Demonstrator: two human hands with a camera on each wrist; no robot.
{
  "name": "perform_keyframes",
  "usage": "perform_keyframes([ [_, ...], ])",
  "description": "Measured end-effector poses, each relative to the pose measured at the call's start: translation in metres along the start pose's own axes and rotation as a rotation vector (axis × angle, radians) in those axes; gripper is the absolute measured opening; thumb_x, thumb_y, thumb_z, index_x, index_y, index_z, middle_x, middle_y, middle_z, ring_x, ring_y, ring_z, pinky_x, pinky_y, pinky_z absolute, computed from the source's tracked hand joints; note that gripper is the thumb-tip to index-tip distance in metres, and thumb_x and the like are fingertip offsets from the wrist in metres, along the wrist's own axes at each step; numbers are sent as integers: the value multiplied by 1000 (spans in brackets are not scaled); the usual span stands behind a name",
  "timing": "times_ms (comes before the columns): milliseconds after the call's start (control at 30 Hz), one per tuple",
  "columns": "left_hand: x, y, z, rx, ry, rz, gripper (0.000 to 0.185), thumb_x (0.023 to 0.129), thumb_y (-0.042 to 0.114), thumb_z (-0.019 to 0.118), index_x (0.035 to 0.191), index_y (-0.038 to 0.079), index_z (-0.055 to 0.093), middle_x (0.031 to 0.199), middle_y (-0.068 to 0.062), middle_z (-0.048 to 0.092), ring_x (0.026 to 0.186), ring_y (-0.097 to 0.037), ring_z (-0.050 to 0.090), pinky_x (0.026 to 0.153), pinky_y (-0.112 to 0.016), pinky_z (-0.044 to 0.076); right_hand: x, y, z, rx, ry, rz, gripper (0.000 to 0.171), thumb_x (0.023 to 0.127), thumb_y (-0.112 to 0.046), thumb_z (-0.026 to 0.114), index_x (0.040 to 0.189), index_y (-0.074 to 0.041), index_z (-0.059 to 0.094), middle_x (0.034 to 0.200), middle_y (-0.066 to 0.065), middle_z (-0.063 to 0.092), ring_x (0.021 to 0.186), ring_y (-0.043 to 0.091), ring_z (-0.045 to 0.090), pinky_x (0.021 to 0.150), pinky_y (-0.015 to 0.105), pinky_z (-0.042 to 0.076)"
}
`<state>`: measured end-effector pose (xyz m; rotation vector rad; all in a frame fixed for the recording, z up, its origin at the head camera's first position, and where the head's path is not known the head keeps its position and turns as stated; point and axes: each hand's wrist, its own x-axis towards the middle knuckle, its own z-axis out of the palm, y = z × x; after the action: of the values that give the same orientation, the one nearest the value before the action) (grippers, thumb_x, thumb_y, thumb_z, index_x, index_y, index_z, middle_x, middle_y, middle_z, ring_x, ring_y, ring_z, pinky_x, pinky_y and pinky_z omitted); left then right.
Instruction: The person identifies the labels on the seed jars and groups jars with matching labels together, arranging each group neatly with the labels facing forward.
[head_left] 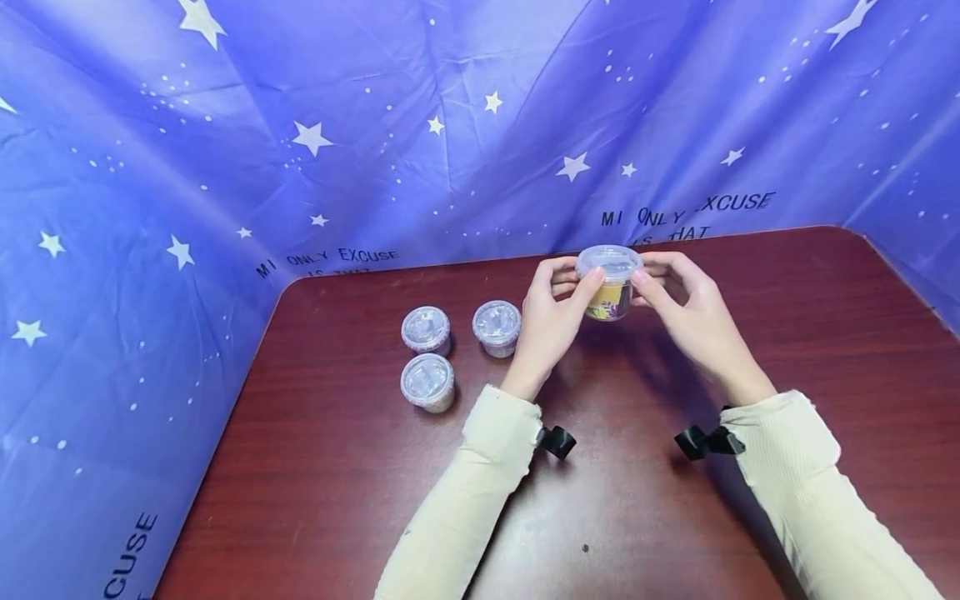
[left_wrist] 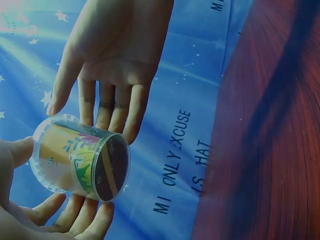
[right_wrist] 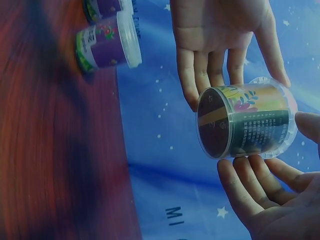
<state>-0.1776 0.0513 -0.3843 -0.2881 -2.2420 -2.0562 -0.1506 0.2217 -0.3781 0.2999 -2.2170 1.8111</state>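
Both hands hold a small clear plastic tub [head_left: 609,298] with a clear lid, raised above the far part of the table. Its label is yellow with flowers and a dark panel of small white print [right_wrist: 257,131], and its base [left_wrist: 112,167] looks dark with a pale stripe. The left hand [head_left: 551,312] grips its left side, thumb at the lid's rim. On the opposite side the right hand [head_left: 693,308] holds it, thumb likewise near the rim, fingers behind and below. In the head view the tub stands roughly upright with its lid on.
Three similar lidded tubs stand on the reddish-brown table: one at the back left [head_left: 426,331], one in front of it [head_left: 428,383], one beside the left hand [head_left: 497,328]. A blue star-printed curtain [head_left: 375,150] hangs behind and beside the table. Black straps [head_left: 705,442] show at both cuffs.
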Motion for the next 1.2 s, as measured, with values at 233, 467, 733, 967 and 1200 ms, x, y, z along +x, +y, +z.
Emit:
perform_keyframes([
  [233, -9, 0, -16, -19, -24, -7, 42, 92, 30, 71, 125, 8, 57, 113, -7, 64, 97, -9, 60, 86, -21, 54, -6, -4, 10, 10, -32, -21, 28, 101, -11, 57, 123, 6, 55, 99, 0, 65, 85, 8, 66, 77, 17, 56],
  [467, -18, -1, -30, -30, -46, -3, 40, 93, 26, 70, 124, 4, 56, 113, -11, 63, 99, -15, 62, 88, -27, 54, -14, -6, 18, -54, -53, 1, 30, 102, -14, 55, 125, 6, 54, 99, -2, 64, 83, 6, 67, 77, 18, 56],
  [733, -28, -1, -46, -61, -70, -52, 36, 94, 25, 68, 123, 6, 56, 112, -9, 63, 101, -15, 62, 92, -31, 52, -20, -9, 29, -48, -85, 1, 31, 102, -14, 54, 126, 5, 54, 100, 0, 65, 84, 7, 68, 78, 18, 56],
  [967, -37, -2, -60, -75, -107, -80, 38, 95, 25, 67, 125, 4, 55, 115, -12, 62, 103, -17, 62, 91, -32, 54, -27, -11, 39, -21, -107, 19, 30, 102, -12, 55, 127, 5, 55, 103, 1, 65, 88, 7, 67, 80, 20, 56],
  [1200, -46, -5, -72, -108, -112, -106, 35, 96, 21, 65, 123, 1, 55, 113, -15, 63, 98, -16, 65, 86, -34, 58, -34, -8, 49, 1, -150, 33, 30, 101, -11, 56, 127, 4, 55, 107, 11, 64, 89, 8, 67, 80, 22, 57],
])
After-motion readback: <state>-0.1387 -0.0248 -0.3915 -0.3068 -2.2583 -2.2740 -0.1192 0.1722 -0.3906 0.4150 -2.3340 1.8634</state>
